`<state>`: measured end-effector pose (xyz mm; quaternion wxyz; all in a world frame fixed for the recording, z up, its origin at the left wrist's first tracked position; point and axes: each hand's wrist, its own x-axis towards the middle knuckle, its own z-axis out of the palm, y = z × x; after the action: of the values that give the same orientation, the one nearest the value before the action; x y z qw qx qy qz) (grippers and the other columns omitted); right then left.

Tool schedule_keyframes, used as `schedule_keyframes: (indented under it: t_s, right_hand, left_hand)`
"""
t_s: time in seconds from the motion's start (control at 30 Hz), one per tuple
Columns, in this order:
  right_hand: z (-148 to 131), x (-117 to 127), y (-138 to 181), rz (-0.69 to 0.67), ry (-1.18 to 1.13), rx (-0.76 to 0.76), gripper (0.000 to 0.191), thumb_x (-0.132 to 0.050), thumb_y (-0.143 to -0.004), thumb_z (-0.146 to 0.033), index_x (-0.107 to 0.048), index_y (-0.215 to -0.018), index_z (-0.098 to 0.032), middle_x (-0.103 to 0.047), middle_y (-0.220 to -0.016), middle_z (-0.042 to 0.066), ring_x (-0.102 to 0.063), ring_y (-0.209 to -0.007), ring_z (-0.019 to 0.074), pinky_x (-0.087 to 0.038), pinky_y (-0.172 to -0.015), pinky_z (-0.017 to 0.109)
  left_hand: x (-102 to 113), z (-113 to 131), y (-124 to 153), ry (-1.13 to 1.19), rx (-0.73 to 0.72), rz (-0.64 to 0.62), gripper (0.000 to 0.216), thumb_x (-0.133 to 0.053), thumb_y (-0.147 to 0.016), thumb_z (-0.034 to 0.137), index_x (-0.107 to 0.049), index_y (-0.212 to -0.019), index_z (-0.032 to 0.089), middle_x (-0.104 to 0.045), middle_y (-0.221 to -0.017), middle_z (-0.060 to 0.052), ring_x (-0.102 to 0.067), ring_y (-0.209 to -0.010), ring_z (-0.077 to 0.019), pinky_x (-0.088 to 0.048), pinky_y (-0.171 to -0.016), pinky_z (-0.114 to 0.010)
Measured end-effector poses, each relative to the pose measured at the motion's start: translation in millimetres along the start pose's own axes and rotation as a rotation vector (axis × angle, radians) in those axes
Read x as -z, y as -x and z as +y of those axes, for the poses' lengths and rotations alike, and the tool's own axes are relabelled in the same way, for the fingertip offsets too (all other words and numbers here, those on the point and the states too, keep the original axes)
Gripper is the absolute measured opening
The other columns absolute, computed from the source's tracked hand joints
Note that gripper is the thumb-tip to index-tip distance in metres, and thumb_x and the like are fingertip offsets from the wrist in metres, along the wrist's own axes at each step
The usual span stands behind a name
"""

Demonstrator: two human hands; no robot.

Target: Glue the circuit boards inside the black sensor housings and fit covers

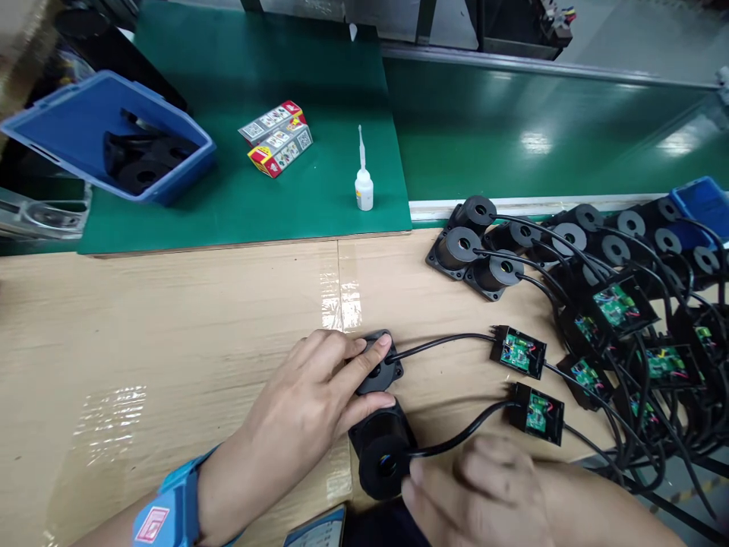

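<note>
My left hand [310, 399] lies on the cardboard-covered bench, its fingers pressed on a black flanged housing [380, 363] whose cable runs right to a small black box with a green circuit board [518, 352]. Just in front lies a second black cylindrical housing [383, 450], tipped on its side with its bore facing me. My right hand [484, 490] is closed around that housing's cable at its right edge. Its cable leads to another open box with a circuit board [537, 414]. A blue wrist strap [171, 509] is on my left wrist.
Several more black housings [475, 251] with cables and open circuit boxes [618, 304] crowd the right side. A white glue bottle [363, 182] and small printed cartons [277, 137] stand on the green mat [228, 68]. A blue bin [108, 133] of black parts sits far left.
</note>
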<state>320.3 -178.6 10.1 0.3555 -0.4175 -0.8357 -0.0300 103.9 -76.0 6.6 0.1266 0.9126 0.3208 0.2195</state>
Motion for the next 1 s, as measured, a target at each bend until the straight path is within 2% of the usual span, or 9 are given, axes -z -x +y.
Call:
schedule_keyframes:
  t_s: [0.1, 0.17, 0.27, 0.37, 0.5, 0.6, 0.73, 0.87, 1.0]
  right_hand:
    - [14.7, 4.4, -23.5, -0.148, 0.028, 0.056, 0.052, -0.047, -0.106, -0.053, -0.078, -0.115, -0.011, -0.08, -0.114, 0.009, -0.063, -0.071, 0.0156, -0.047, -0.058, 0.032]
    - [21.5, 0.8, -31.9, -0.203, 0.032, 0.017, 0.066, -0.042, -0.105, -0.063, -0.075, -0.119, -0.008, -0.079, -0.12, 0.011, -0.065, -0.078, 0.0185, -0.05, -0.067, 0.035]
    - [23.6, -7.8, -32.7, -0.216, 0.009, -0.012, 0.067, -0.046, -0.103, -0.065, -0.075, -0.117, -0.006, -0.08, -0.112, 0.011, -0.067, -0.084, 0.0209, -0.05, -0.073, 0.036]
    - [21.3, -12.9, -30.0, -0.212, -0.015, -0.02, 0.068, -0.045, -0.103, -0.065, -0.074, -0.114, -0.005, -0.08, -0.104, 0.011, -0.07, -0.083, 0.0203, -0.05, -0.072, 0.036]
    - [20.0, -15.2, -30.6, -0.187, -0.044, -0.034, 0.063, -0.045, -0.103, -0.063, -0.074, -0.11, -0.007, -0.08, -0.102, 0.01, -0.072, -0.08, 0.0185, -0.05, -0.07, 0.035]
    - [20.2, -16.5, -30.9, -0.182, -0.039, -0.029, 0.059, -0.049, -0.102, -0.06, -0.074, -0.109, -0.006, -0.079, -0.101, 0.011, -0.071, -0.078, 0.0183, -0.051, -0.069, 0.034]
    - [19.5, -16.3, -29.5, -0.187, -0.014, -0.016, 0.053, -0.049, -0.103, -0.053, -0.074, -0.108, -0.007, -0.079, -0.102, 0.01, -0.07, -0.079, 0.0186, -0.051, -0.069, 0.034]
    - [17.4, -15.1, -29.2, -0.21, 0.063, -0.002, 0.055, -0.051, -0.102, -0.057, -0.074, -0.111, -0.007, -0.079, -0.103, 0.011, -0.067, -0.078, 0.0204, -0.048, -0.067, 0.035]
    - [17.0, -17.4, -31.5, -0.193, 0.104, -0.017, 0.063, -0.053, -0.098, -0.064, -0.074, -0.11, -0.005, -0.079, -0.101, 0.011, -0.067, -0.08, 0.0211, -0.048, -0.069, 0.036]
  left_hand:
    - [1.0, -0.1, -1.0, -0.042, -0.052, -0.005, 0.047, -0.051, -0.104, 0.04, -0.058, -0.139, 0.009, -0.065, -0.103, -0.009, -0.06, -0.093, -0.0221, -0.055, -0.08, -0.036]
    - [0.9, -0.1, 0.4, -0.076, -0.09, -0.013, 0.044, -0.049, -0.107, 0.035, -0.058, -0.14, 0.007, -0.068, -0.104, -0.011, -0.061, -0.093, -0.0228, -0.054, -0.08, -0.036]
    - [0.0, -2.4, 5.8, -0.118, -0.138, -0.055, 0.042, -0.042, -0.109, 0.031, -0.057, -0.143, 0.011, -0.07, -0.122, -0.013, -0.064, -0.102, -0.0261, -0.055, -0.086, -0.04]
    - [-0.1, -9.9, 9.2, 0.023, -0.102, -0.039, 0.048, -0.049, -0.106, 0.042, -0.054, -0.148, 0.018, -0.07, -0.123, -0.013, -0.067, -0.109, -0.0274, -0.059, -0.089, -0.041]
    - [-2.1, -20.1, -1.2, 0.514, 0.182, -0.072, 0.038, -0.046, -0.108, 0.032, -0.062, -0.142, 0.03, -0.069, -0.133, -0.007, -0.067, -0.122, -0.0216, -0.059, -0.1, -0.035]
    - [-11.3, -20.9, -13.8, 0.74, 0.374, -0.104, 0.033, -0.05, -0.107, 0.031, -0.063, -0.138, 0.029, -0.075, -0.124, -0.004, -0.072, -0.112, -0.0193, -0.06, -0.099, -0.034]
    - [-24.6, -19.1, -20.2, 0.835, 0.365, -0.137, 0.03, -0.053, -0.106, 0.033, -0.058, -0.135, 0.026, -0.071, -0.109, -0.004, -0.071, -0.1, -0.015, -0.06, -0.091, -0.03]
    - [-27.6, -19.1, -17.9, 0.754, 0.309, -0.118, 0.019, -0.05, -0.106, 0.029, -0.058, -0.124, 0.025, -0.067, -0.112, -0.005, -0.068, -0.1, -0.015, -0.059, -0.087, -0.03]
    - [-26.2, -20.5, -16.9, 0.734, 0.302, -0.127, 0.02, -0.049, -0.107, 0.027, -0.056, -0.126, 0.026, -0.067, -0.112, -0.005, -0.069, -0.104, -0.0161, -0.059, -0.089, -0.031]
